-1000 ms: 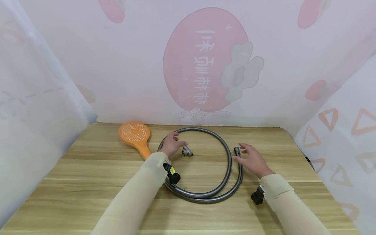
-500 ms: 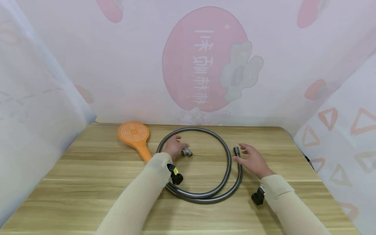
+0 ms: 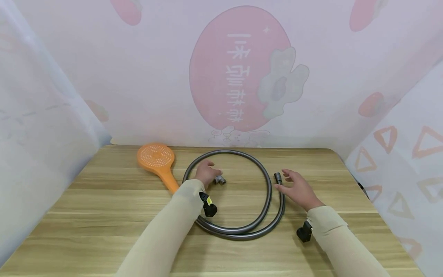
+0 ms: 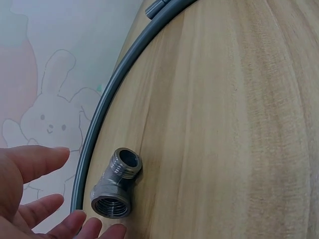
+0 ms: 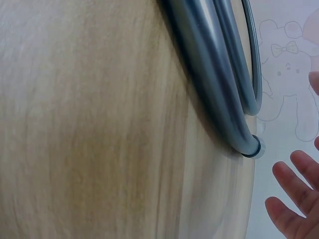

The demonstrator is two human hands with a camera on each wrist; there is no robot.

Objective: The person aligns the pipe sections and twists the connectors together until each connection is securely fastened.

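A metal threaded pipe tee (image 4: 115, 186) lies on the table inside the loop of a dark grey shower hose (image 3: 268, 192). My left hand (image 3: 207, 172) hovers beside the tee, thumb and fingers apart, holding nothing; in the left wrist view a gap shows between the thumb (image 4: 45, 162) and the fingers. At the right, my right hand (image 3: 300, 189) is held by the hose's end connector (image 3: 278, 177), its fingers spread and loosely bent around no object. In the right wrist view the fingers (image 5: 294, 184) stand apart from the hose end (image 5: 251, 147).
An orange shower head (image 3: 156, 157) lies at the back left of the wooden table (image 3: 104, 215), its handle partly behind my left sleeve. A printed fabric wall (image 3: 155, 77) rises behind the table's back edge. Each wrist wears a small black camera (image 3: 304, 231).
My left hand has shifted slightly right and down toward the pipe tee, now covering part of it in the head view. The right hand stays where it was.
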